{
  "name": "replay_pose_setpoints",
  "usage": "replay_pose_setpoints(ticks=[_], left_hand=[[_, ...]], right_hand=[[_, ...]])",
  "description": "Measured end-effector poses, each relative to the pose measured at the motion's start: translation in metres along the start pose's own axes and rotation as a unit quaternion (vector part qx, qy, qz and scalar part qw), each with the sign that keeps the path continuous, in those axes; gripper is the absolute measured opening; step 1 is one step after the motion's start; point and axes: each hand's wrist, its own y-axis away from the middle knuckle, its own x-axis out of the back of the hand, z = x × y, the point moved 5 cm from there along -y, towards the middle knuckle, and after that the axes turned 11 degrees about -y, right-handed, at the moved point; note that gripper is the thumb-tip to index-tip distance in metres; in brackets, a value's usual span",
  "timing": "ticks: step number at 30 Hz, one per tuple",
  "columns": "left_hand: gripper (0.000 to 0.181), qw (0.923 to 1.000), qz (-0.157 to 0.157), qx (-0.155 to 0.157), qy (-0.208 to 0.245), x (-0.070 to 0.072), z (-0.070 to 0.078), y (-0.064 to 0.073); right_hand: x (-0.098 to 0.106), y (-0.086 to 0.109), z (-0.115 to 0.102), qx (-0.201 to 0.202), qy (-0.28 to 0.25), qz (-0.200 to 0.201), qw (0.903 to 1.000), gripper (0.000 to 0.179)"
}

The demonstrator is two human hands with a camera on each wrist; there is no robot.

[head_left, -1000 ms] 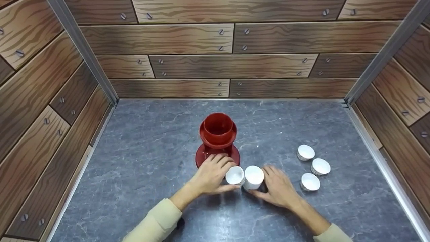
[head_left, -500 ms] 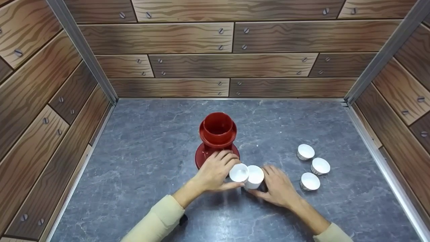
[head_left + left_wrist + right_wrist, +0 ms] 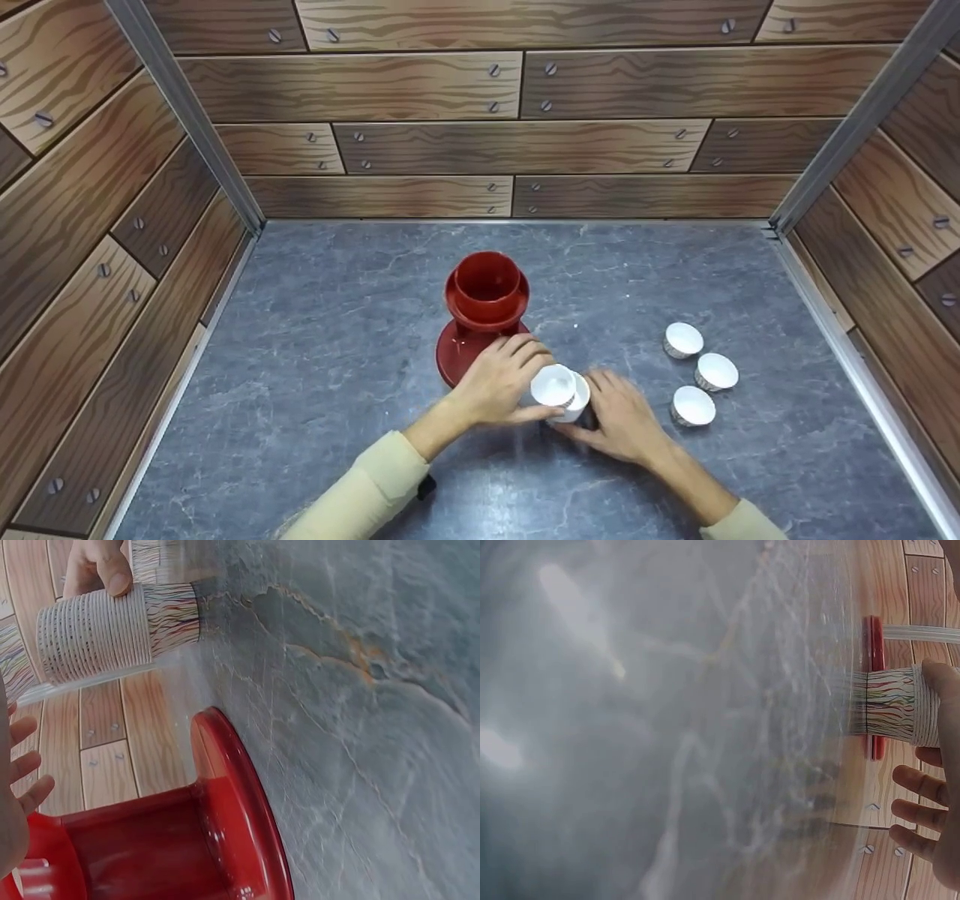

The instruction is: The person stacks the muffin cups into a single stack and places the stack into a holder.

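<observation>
My left hand point(image 3: 501, 382) holds a white paper baking cup point(image 3: 553, 385) between thumb and fingers, tilted over the top of a stack of the same cups point(image 3: 578, 409). That stack stands upright on the table, and my right hand point(image 3: 621, 414) grips its side. In the left wrist view the stack point(image 3: 94, 636) shows many nested rims above a wall printed with coloured wavy lines. The held cup point(image 3: 12, 656) is cut off at that view's left edge. Right-hand fingers point(image 3: 922, 786) are spread below the stack point(image 3: 889, 702) in the right wrist view.
Just behind my left hand is a red stand point(image 3: 459, 352) with a round base and a red cup point(image 3: 487, 304) on top. Three separate paper cups point(image 3: 693, 406) stand to the right. Wood-patterned walls point(image 3: 420, 146) enclose the grey marbled table point(image 3: 337, 300).
My left hand has moved right with its paper cup, from beside the stack to over it. My right hand and the stack have stayed in place.
</observation>
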Motion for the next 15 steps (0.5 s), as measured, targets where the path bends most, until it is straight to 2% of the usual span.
replay_pose_setpoints(ticks=[15], left_hand=[[0.063,0.9996,-0.002,-0.002,0.028,-0.011,0.009,-0.011]], right_hand=[[0.000,0.002,0.001,-0.010,-0.014,-0.003,0.9998,0.081]])
